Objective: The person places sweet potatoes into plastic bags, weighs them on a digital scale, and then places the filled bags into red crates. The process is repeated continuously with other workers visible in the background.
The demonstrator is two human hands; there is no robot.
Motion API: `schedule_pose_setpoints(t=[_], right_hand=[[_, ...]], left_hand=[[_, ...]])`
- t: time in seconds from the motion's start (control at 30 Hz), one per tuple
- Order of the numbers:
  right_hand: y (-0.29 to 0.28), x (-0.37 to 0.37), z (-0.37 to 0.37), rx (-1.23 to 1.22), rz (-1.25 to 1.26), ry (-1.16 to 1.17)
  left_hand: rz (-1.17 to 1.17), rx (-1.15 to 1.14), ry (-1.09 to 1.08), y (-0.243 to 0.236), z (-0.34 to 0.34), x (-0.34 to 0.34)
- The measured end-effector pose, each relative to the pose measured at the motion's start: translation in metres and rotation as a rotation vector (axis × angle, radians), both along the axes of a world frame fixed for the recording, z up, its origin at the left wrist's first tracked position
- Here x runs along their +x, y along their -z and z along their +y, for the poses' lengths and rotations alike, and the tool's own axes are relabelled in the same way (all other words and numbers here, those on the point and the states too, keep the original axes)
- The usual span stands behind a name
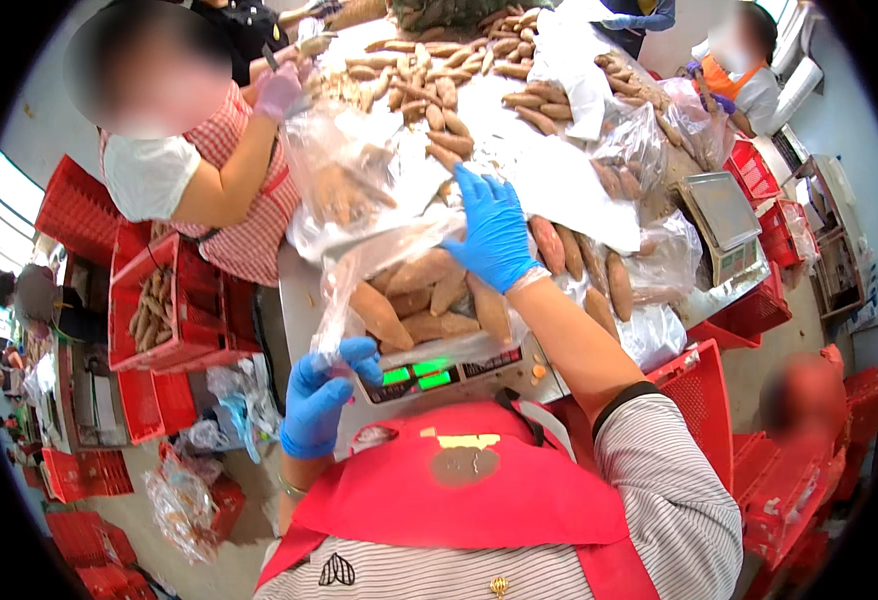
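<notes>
My left hand [321, 400], in a blue glove, has its fingers curled on the near left edge of a clear plastic bag [344, 285]. Inside the bag lie several brown sweet potatoes [424, 327], resting on a digital scale [437, 378] whose display glows green. My right hand [494, 225], also gloved in blue, is stretched out beyond the bag with fingers spread and nothing in it. Its fingertips come close to a sweet potato [449, 157] at the near end of the loose pile, and its thumb is by the bag's far edge.
Loose sweet potatoes [419, 90] cover the far table. More bagged ones [344, 190] stand at the left, near a co-worker in a checked apron [249, 195]. A second scale [724, 210] sits at the right. Red crates [174, 300] flank both sides; another person works at far right.
</notes>
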State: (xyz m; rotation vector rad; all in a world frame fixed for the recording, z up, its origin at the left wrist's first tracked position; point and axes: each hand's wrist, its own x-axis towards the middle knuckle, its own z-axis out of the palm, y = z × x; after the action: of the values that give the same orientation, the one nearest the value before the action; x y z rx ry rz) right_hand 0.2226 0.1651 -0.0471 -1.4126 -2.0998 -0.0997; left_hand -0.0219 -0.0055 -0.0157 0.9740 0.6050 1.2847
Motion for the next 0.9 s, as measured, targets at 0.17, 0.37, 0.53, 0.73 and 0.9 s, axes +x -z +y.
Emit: schedule_pose_setpoints(t=[0.17, 0.37, 0.53, 0.73, 0.9], right_hand=[[0.056, 0.083, 0.026, -0.283, -0.042, 0.221], [-0.009, 0.141, -0.007, -0.98, -0.187, 0.119], [-0.068, 0.095, -0.02, -1.022, 0.972, -0.411], [-0.125, 0.0, -0.027, -0.829, 1.13, -0.848], [-0.091, 0.02, -0.027, -0.943, 0.99, -0.832]], left_hand=[[0.006, -0.084, -0.063, 0.01, -0.018, -0.012], [0.071, -0.052, -0.027, -0.002, -0.003, -0.016], [0.267, -0.036, -0.088, -0.043, 0.043, -0.02], [0.172, 0.093, -0.13, -0.08, 0.082, -0.021], [0.373, -0.055, 0.007, -0.066, 0.082, -0.042]])
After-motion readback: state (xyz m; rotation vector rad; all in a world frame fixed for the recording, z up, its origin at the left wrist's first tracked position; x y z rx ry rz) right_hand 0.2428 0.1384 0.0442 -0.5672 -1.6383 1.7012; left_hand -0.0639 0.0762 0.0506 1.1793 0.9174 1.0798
